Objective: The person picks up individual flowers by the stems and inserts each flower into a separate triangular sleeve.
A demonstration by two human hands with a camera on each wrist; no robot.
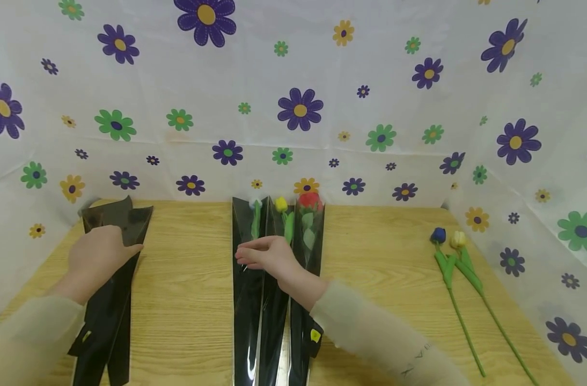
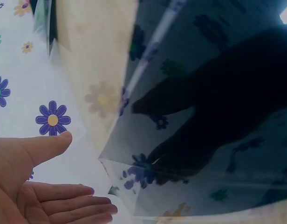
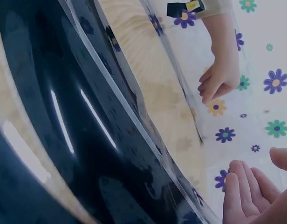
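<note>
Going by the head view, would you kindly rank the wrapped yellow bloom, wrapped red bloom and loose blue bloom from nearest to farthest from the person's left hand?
From the left hand:
1. Yellow bloom, middle of the wrapped row.
2. Red bloom, right end of that row.
3. Blue bloom, much farther right.

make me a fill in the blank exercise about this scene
1. The middle wrapped flower is ____.
2. The rightmost wrapped flower is ____.
3. Left of the loose pale tulip lies a loose ____ tulip.
4. The hand nearer these loose tulips is the ____ one.
Missing words: yellow; red; blue; right.
</note>
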